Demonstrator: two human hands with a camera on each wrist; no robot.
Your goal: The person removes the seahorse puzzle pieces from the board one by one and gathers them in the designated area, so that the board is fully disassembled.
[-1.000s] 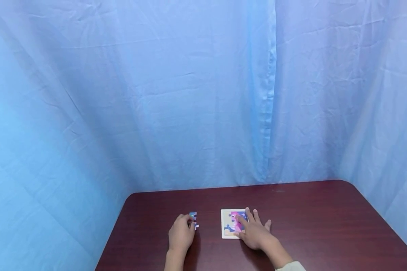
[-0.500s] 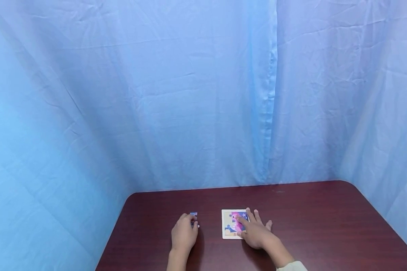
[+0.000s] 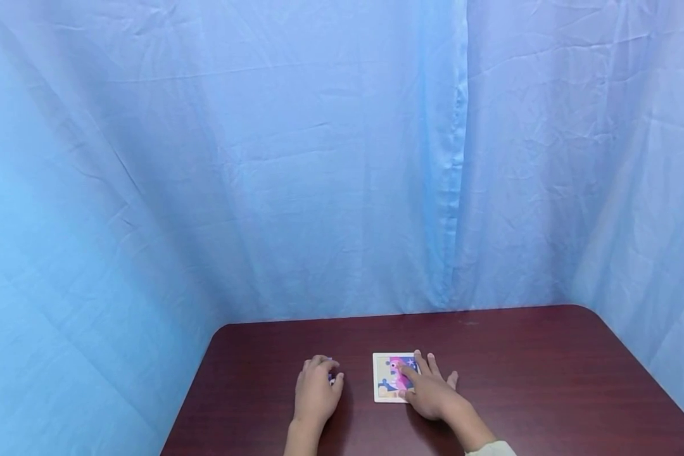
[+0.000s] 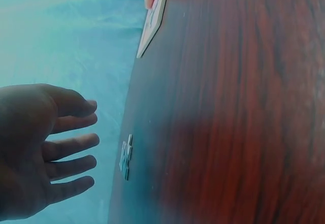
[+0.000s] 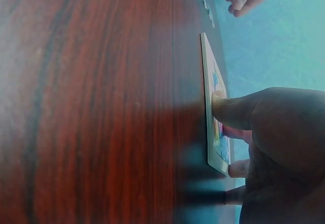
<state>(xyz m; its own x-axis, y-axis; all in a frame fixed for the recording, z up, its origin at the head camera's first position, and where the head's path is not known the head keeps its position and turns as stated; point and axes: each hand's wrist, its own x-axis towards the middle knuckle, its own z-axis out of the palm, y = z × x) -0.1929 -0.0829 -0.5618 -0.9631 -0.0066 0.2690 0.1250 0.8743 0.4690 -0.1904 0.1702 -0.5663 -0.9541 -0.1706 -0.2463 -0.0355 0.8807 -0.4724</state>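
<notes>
My left hand [image 3: 316, 394] hovers above the loose jigsaw pieces [image 3: 331, 379], its fingers slightly bent and holding nothing. From the left wrist, those pieces [image 4: 126, 158] lie flat on the table, apart from the spread fingers [image 4: 71, 164]. To their right is a small white-framed jigsaw puzzle [image 3: 378, 380] with a pink figure and a white star, partly filled in. My right hand [image 3: 435, 394] lies spread over its right side. In the right wrist view the thumb [image 5: 231, 110] touches the puzzle board [image 5: 209, 145]. Some of the picture is hidden under the fingers.
A dark red-brown table [image 3: 524, 373] with rounded far corners carries everything. Light blue curtains [image 3: 330, 190] hang behind it and along both sides.
My left hand has shifted slightly right and its thumb and fingers have spread apart. It now covers more of the loose pieces. The right hand and puzzle board stay nearly still.
</notes>
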